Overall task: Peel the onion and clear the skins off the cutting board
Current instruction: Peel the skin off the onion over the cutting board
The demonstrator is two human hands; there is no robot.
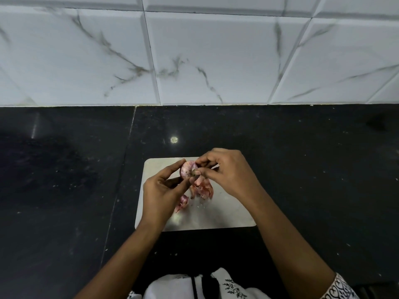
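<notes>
Held onion [187,168] in curled left hand [160,190] fingers above cutting board [226,214] | Pinched its 3 o'clock side with narrowed right hand [228,171] fingers | Noted loose skins [203,188] on board at onion's 6 o'clock

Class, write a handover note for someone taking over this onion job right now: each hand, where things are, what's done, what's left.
Left hand grips the onion above the cutting board.
Right hand pinches skin at the onion's end.
Done: some skins peeled, lying on the board.
Left: finish peeling, then clear the skins off the board.
</notes>
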